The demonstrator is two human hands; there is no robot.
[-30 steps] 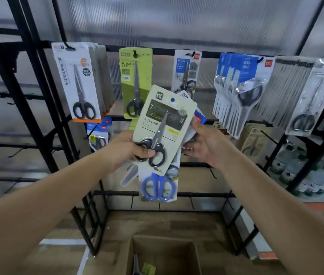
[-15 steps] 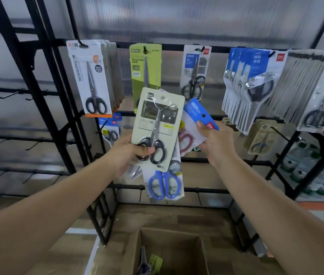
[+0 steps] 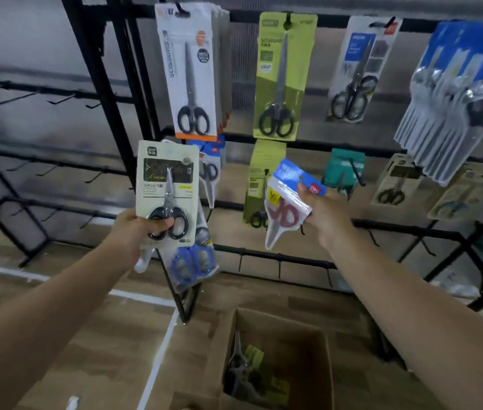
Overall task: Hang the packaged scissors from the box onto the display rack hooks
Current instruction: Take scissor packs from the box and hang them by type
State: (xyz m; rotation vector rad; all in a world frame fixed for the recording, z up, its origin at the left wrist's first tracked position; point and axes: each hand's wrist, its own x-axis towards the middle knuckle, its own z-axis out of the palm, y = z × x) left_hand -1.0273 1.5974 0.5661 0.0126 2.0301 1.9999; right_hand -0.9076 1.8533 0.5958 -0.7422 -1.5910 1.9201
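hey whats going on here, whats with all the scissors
A person is stocking a black display rack with packaged scissors. The left hand grips a small stack of packs, with a cream card of black-handled scissors in front and a blue-handled pair behind. The right hand holds a single blue-topped pack of red-handled scissors near the middle row, not yet on a hook. A cardboard box on the floor below holds a few more packs.
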